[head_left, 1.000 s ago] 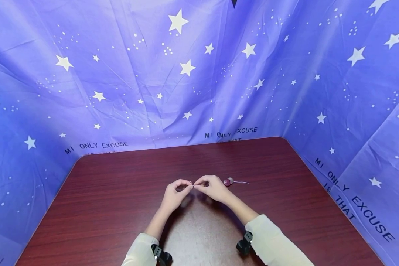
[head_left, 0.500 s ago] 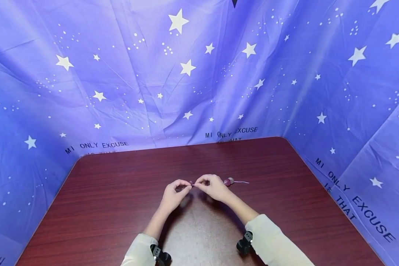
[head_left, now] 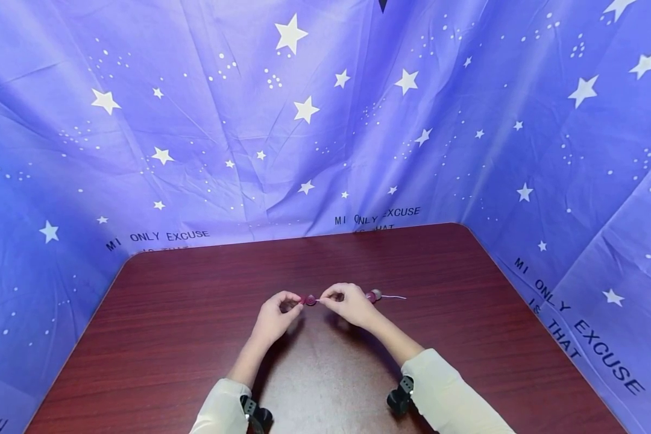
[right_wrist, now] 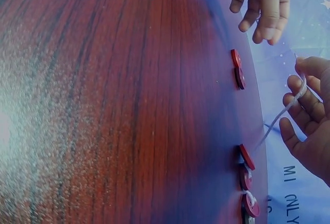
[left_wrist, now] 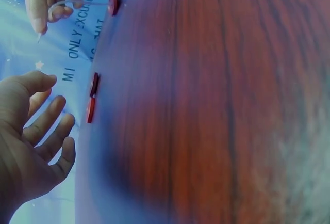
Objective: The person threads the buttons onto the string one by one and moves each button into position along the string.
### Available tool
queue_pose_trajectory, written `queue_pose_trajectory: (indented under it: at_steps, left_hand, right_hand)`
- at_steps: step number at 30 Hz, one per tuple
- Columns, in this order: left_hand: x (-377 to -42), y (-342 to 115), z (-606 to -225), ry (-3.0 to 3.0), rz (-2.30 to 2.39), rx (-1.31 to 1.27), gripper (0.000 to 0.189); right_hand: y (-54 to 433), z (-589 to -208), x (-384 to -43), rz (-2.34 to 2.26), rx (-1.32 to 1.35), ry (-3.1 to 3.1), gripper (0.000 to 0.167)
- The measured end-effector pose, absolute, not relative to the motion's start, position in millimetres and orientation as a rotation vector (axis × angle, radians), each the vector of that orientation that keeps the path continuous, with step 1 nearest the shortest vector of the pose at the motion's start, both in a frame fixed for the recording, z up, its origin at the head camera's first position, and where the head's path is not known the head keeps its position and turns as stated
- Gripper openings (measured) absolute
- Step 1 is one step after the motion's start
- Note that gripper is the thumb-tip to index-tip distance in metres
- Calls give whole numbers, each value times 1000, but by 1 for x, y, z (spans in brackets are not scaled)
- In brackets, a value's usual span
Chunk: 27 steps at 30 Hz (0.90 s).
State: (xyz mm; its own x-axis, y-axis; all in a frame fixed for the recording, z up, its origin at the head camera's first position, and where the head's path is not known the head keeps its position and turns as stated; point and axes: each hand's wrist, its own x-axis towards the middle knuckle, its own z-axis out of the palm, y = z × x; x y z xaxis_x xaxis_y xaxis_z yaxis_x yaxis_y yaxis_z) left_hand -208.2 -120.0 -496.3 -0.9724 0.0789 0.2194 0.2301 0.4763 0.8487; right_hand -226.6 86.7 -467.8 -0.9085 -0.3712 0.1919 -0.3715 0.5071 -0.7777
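My right hand (head_left: 349, 302) pinches the end of a white string (right_wrist: 281, 113) between thumb and forefinger; a thin pale tip (right_wrist: 296, 56) pokes out past them. The string runs down to several red buttons (right_wrist: 251, 205) lying in a row on the table, partly behind that hand in the head view. To the left, my left hand (left_wrist: 33, 136) hovers with its fingers loosely bent and apart, holding nothing I can make out. Two loose buttons, one dark red (left_wrist: 94, 84) and one bright red (left_wrist: 90, 110), rest on the tabletop near its fingertips.
The reddish-brown wooden table (head_left: 184, 337) spreads under both hands. A loose white string tail (head_left: 395, 296) lies right of the strung buttons, near a greyish button (head_left: 377, 294). Blue star-printed cloth (head_left: 222, 120) hangs behind and at the sides.
My left hand has drawn away to the left from the right fingertips, where the two hands nearly met. The loose red buttons now show between them. The right hand has hardly moved.
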Motion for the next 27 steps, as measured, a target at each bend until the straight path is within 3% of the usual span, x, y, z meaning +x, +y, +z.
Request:
queue_pose_trajectory:
  at_steps: [10,27]
  left_hand:
    - [-212,-125,-498,-2737,-1045,-203,14]
    - [-229,-121,-506,-2830,-876,-135,30]
  right_hand:
    - [89,-469,-227,1404,657,-2730,8]
    - [87,-468,-225,1437,645,-2723,7]
